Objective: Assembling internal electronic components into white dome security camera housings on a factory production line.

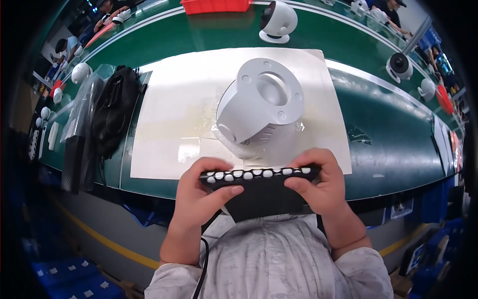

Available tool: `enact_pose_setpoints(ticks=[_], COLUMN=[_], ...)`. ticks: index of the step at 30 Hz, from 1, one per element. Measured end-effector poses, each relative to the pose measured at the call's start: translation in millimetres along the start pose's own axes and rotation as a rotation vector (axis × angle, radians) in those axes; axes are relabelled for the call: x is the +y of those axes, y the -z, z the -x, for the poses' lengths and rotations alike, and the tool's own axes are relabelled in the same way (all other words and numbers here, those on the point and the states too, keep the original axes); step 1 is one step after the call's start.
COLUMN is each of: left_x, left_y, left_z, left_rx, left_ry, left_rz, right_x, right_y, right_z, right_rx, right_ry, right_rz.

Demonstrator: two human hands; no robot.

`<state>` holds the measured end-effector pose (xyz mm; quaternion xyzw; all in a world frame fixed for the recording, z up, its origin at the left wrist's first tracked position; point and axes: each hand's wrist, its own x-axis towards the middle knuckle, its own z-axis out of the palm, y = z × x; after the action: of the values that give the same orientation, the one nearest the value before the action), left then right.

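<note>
Seemingly a steadying step: left hand (198, 192) and right hand (324, 183) pinch opposite ends of the white-spotted black bar (258, 174), nearer the body than the white device (244, 112). Moving it likely calls for matched grips.

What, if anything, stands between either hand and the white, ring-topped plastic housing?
Nothing visible blocks the left hand or right hand from the housing; in front of it, both grip a long black bar with white dots.

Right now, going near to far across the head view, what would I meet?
Patterned shirt, white-dotted black strip, large ring-topped white housing, rounded white device with a dark front.
</note>
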<state>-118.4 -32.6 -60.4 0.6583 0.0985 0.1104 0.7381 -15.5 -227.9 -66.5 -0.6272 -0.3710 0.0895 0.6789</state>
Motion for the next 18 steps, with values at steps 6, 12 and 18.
enact_pose_setpoints(ticks=[6,12,18], left_x=[-1,-6,-13], left_y=[20,18,22], left_z=[2,-14,-33], left_rx=[-0.151,-0.259,-0.365], left_ry=[-0.384,-0.349,-0.377], left_rz=[-0.055,-0.102,-0.103], right_x=[-9,9,-15], right_y=[26,23,1], right_z=[-78,-106,-60], right_rx=[0.287,0.021,-0.227], right_ry=[-0.03,-0.526,-0.745], right_rz=[0.263,-0.051,-0.39])
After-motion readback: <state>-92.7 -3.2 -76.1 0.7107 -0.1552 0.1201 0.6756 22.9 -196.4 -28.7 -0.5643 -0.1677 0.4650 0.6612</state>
